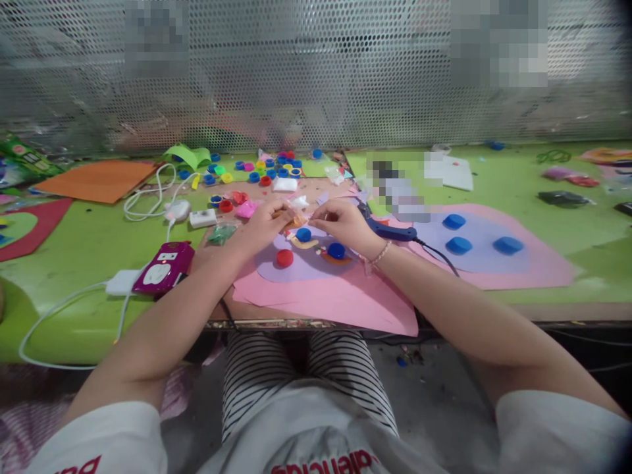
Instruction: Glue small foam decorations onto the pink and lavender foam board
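Above a purple paper shape [269, 266] on pink paper [385, 304], my left hand [271, 220] pinches a small orange piece [297, 222]. My right hand [340, 224] is closed beside it, fingertips together near the orange piece; what they hold is too small to name. Below the hands, a red cap [285, 257] and blue caps, one nearer [336, 251] and one farther [303, 235], sit on the purple paper. Curved yellow and orange pieces lie by the blue caps. A dark blue tool with a cord [395, 230] lies right of my right hand.
A purple power strip [165, 268] with white cables is on the left, near an orange sheet [99, 180]. Several colourful caps lie behind my hands. Another purple shape [427, 253] with blue caps is on the right. A perforated metal panel [316, 85] stands behind.
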Motion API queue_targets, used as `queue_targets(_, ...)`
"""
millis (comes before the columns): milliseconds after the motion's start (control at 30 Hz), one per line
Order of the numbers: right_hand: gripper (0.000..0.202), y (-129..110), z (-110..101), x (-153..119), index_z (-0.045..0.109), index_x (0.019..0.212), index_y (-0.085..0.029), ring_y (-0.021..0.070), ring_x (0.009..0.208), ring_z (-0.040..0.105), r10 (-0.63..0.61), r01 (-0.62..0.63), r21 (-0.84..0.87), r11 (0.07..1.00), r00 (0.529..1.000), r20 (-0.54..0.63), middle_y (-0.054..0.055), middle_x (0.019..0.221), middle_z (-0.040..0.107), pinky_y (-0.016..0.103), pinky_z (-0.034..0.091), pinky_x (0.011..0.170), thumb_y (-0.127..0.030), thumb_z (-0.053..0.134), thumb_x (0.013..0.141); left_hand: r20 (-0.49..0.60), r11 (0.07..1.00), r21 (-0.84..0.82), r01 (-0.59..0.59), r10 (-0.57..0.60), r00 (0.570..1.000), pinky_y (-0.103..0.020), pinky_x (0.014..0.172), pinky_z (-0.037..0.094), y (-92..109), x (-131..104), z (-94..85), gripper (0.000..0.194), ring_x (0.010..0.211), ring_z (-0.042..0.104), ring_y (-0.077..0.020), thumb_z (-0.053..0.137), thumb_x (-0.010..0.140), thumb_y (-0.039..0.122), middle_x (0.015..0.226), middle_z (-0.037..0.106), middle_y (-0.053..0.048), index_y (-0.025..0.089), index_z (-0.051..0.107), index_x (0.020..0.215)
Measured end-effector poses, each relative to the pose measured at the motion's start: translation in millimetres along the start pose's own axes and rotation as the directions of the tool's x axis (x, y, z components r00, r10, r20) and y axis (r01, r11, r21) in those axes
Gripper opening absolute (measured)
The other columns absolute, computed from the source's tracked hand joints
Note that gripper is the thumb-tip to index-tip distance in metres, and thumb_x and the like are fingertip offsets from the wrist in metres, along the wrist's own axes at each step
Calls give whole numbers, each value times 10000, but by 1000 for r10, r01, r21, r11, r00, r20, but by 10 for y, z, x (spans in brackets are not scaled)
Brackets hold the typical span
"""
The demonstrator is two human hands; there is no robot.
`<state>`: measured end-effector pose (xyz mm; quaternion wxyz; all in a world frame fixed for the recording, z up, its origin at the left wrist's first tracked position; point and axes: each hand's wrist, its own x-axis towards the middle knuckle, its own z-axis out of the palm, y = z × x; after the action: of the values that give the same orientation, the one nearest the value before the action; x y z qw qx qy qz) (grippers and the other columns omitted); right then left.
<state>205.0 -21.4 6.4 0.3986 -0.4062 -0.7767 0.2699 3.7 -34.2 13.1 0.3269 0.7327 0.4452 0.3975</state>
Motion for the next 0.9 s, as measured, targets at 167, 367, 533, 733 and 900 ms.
queue_targets(167,163,-9,-16,-1,627,727,-146,96,577,458,-25,25,-6,1000,999,42,15,684,590,263,361,575,-275,558,799,-13,1000,3,2,-2,1000,-231,528,363,-12,3,1,350,564,449,-97,524,826,520,639,505,-1,179,555,753)
queue_targets(367,331,6,-32,-5,490,552,-168,95,570,449,-84,89,-67,994,993,81,-10,574,498,250,360,574,-307,478,852,-33,1000,28,-10,11,999,-241,554,376,5,17,-7,359,613,490,-112,509,831,530,661,543,-10,187,574,749)
queue_targets(533,150,19,-16,-9,615,654,-162,109,612,499,-97,108,-98,989,989,114,22,683,600,263,398,604,-227,572,782,-24,1000,20,-15,15,1000,-247,566,383,14,21,-14,354,603,493,-107,506,837,520,656,545,-8,184,590,764)
queue_targets(733,97,16,-29,-23,642,678,-154,122,641,519,-93,128,-185,974,978,188,39,712,613,278,397,637,-197,612,760,8,1000,-21,-11,11,1000,-242,542,370,7,15,2,369,573,473,-98,506,833,534,637,528,-4,179,588,774)
queue_targets(900,284,7,-63,-33,457,562,-177,116,600,415,-174,249,-346,905,956,234,3,610,457,283,318,606,-234,512,834,18,999,-30,-12,12,1000,-241,522,357,-9,14,10,378,541,448,-90,513,822,552,624,507,6,184,577,762)
